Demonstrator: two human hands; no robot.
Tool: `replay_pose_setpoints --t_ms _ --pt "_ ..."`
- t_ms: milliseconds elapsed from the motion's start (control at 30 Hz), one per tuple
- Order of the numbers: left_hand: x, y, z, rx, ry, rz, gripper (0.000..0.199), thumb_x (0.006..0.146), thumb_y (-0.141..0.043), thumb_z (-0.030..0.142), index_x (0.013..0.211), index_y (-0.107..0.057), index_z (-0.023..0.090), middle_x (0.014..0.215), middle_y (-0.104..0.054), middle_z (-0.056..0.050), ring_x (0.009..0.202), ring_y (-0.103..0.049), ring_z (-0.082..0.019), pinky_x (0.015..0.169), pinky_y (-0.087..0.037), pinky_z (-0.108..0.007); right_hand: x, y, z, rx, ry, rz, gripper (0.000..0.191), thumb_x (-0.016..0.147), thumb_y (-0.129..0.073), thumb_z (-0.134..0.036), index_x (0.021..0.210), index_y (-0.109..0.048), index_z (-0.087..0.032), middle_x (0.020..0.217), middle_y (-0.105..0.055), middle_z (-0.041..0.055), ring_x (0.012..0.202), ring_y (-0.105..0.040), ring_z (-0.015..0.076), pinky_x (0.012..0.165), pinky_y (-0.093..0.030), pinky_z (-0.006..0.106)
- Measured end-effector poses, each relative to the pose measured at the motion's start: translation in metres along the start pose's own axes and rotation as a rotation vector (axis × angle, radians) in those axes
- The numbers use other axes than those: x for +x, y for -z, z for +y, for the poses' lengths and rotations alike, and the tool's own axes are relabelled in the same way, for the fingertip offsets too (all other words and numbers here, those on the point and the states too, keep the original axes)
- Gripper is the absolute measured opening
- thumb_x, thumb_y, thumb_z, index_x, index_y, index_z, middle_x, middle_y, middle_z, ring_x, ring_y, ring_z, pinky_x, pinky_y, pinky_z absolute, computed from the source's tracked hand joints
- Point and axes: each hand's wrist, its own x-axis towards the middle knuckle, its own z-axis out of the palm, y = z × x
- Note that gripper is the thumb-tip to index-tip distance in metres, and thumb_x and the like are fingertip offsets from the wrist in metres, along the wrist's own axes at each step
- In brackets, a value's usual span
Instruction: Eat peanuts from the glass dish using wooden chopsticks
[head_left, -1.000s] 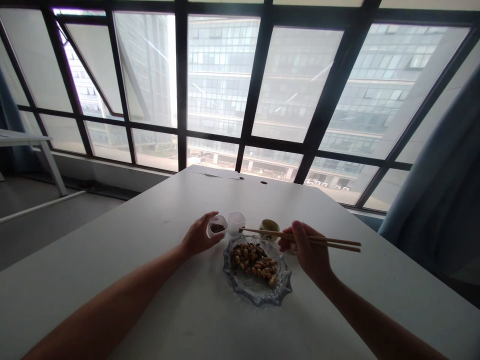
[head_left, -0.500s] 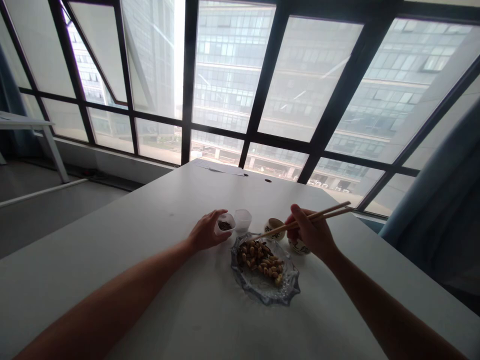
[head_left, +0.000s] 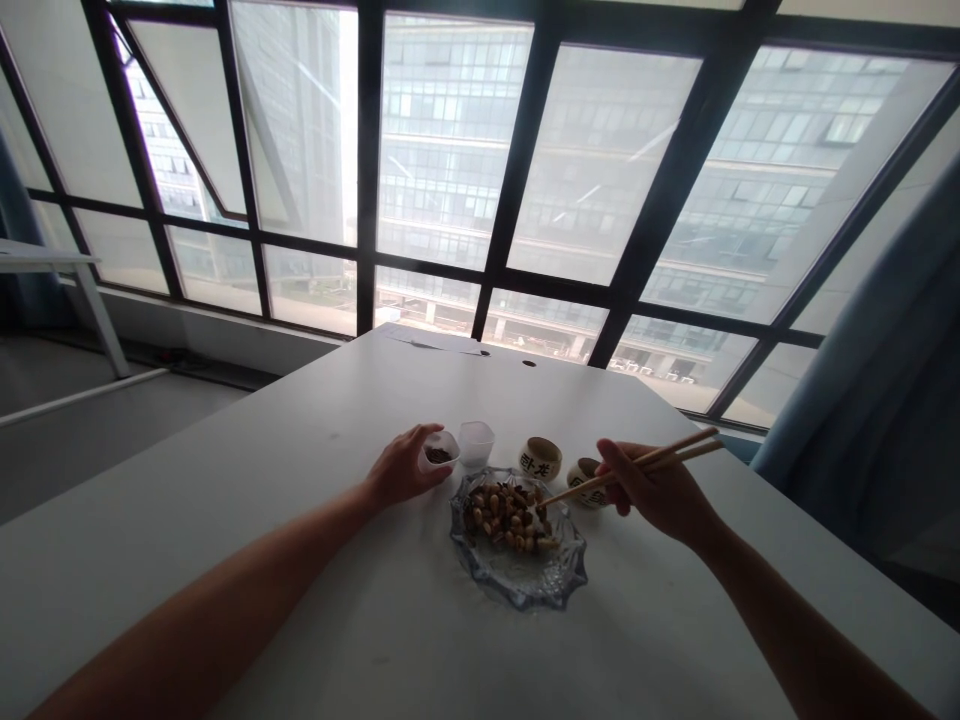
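My left hand (head_left: 403, 468) is wrapped round a small translucent plastic cup (head_left: 450, 455) with dark bits, perhaps seeds, in it. A second translucent cup (head_left: 477, 443) stands just right of it. My right hand (head_left: 660, 490) grips a pair of wooden chopsticks (head_left: 634, 468), whose tips reach into the nuts (head_left: 501, 512) in a scalloped glass dish (head_left: 517, 590). Dark pieces lie among the nuts. Whether the tips pinch anything is too small to tell. Two cream cups with dark characters stand behind the dish: one cup (head_left: 540, 460) in the open, the other cup (head_left: 585, 487) partly behind the chopsticks.
All this sits on a large white table (head_left: 337, 620). Papers (head_left: 431, 342) lie at its far end, near a dark round hole (head_left: 529, 363). Beyond are framed windows, with a blue curtain (head_left: 847, 400) on the right and another white table (head_left: 45, 258) at the far left.
My right hand has moved right and down, and the chopstick tips have shifted from the dish's far left rim to the right part of the nuts. My left hand still holds its cup.
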Motion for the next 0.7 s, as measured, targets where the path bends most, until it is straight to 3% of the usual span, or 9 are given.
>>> replay_pose_setpoints --t_ms 67,233,367,500,567,700 --pt "0.000 0.000 0.000 0.001 0.004 -0.003 0.056 0.077 -0.070 0.042 0.127 -0.052 0.023 0.121 -0.068 -0.012 0.105 -0.068 -0.029 0.093 -0.054 -0.046 -0.004 0.002 0.001 0.059 -0.040 -0.032 0.062 0.071 -0.064 -0.077 0.056 -0.065 -0.017 0.040 -0.061 0.0033 0.031 -0.056 0.0137 0.031 -0.043 0.021" --pt "0.001 -0.001 -0.001 0.004 0.022 0.001 0.056 0.077 -0.071 0.042 0.125 -0.053 0.023 0.121 -0.068 -0.011 0.106 -0.068 -0.029 0.094 -0.054 -0.046 -0.013 -0.007 0.004 0.129 -0.123 -0.337 0.056 0.074 -0.068 -0.070 0.060 -0.066 -0.015 0.044 -0.063 0.0023 0.035 -0.059 0.0134 0.034 -0.046 0.021" --pt "0.000 -0.001 0.000 0.004 0.019 0.002 0.054 0.077 -0.069 0.043 0.125 -0.053 0.023 0.121 -0.068 -0.011 0.106 -0.068 -0.029 0.093 -0.054 -0.046 -0.009 -0.013 0.009 0.091 -0.095 -0.211 0.054 0.075 -0.067 -0.068 0.061 -0.065 -0.016 0.045 -0.063 0.0016 0.036 -0.058 0.0121 0.034 -0.044 0.019" --pt "0.000 -0.001 0.000 0.014 0.013 -0.014 0.053 0.078 -0.068 0.044 0.124 -0.052 0.022 0.122 -0.068 -0.012 0.106 -0.068 -0.030 0.093 -0.054 -0.047 -0.006 -0.001 0.009 0.038 -0.047 -0.103 0.057 0.074 -0.066 -0.071 0.062 -0.065 -0.016 0.047 -0.065 0.0036 0.038 -0.060 0.0132 0.037 -0.047 0.021" --pt "0.001 0.000 0.000 0.019 0.016 -0.017 0.053 0.079 -0.068 0.044 0.124 -0.052 0.022 0.122 -0.067 -0.013 0.106 -0.068 -0.030 0.093 -0.054 -0.048 -0.007 0.005 0.006 0.035 -0.046 -0.119 0.059 0.074 -0.065 -0.073 0.062 -0.066 -0.016 0.047 -0.065 0.0040 0.038 -0.061 0.0138 0.036 -0.047 0.021" --pt "0.000 0.000 0.001 0.026 0.015 -0.019 0.053 0.079 -0.068 0.044 0.124 -0.052 0.022 0.121 -0.068 -0.012 0.106 -0.068 -0.030 0.092 -0.055 -0.047 -0.010 0.004 0.004 0.035 -0.097 -0.274 0.059 0.074 -0.064 -0.074 0.062 -0.065 -0.015 0.047 -0.065 0.0034 0.037 -0.060 0.0131 0.036 -0.046 0.020"
